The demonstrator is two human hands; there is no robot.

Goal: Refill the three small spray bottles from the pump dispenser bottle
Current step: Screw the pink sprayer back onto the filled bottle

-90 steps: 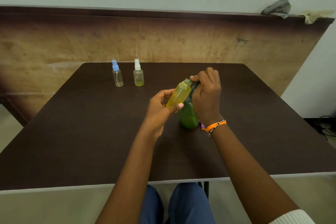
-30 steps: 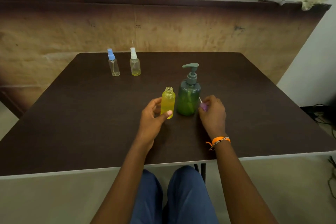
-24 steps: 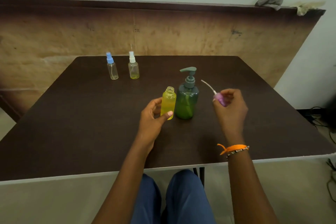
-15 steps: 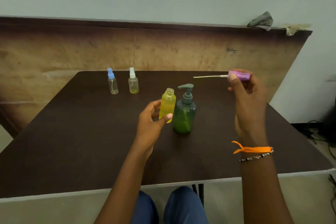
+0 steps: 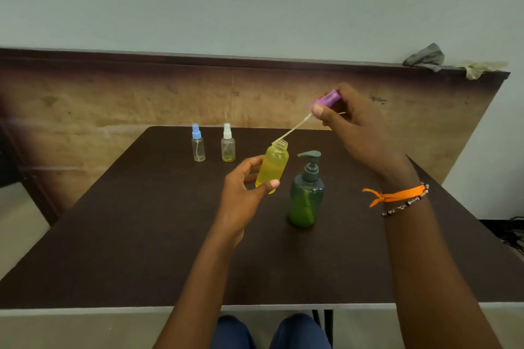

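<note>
A: Change since half a second ago: the right hand has swung the purple spray cap down from level at arm height, and the tip of its dip tube now sits at the open neck of the yellow bottle. The left hand has lifted that bottle off the bench and tilted it toward the tube.

B: Reading for the task?

A: My judgement: this bottle looks full, so filling is done and capping is the step in hand. Blue-capped bottle and white-capped bottle stand capped at the far side, well apart; the blue one looks nearly empty, the white one has a little at the bottom.

B: Pump dispenser?

A: Upright on the bench, just right of the yellow bottle, untouched.

B: Fingers?

A: Right thumb and fingers pinch the cap, wrist raised, forearm reaching over the dispenser. Left fingers wrap the bottle's lower body, thumb across its front.
</note>
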